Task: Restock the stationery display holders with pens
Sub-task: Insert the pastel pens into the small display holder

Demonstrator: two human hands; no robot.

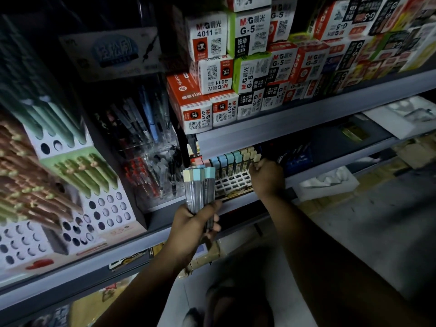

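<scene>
- Left hand [193,223] grips a bundle of grey-barrelled, pastel-capped pens [199,185], long axes upright, caps pointing up.
- Right hand [267,175] pinches a cream-capped pen [257,158] standing cap-up in the white grid-topped display holder [233,181].

My left hand [193,224] is raised in front of me, fingers and thumb wrapped round a bundle of pens [199,187] held upright. My left forearm [146,274] slants up from below. My right arm [318,244] reaches further forward, nearly straight. My right hand [267,177] shows its back, fingers curled, pinching one pen [257,158] by its cap.
</scene>
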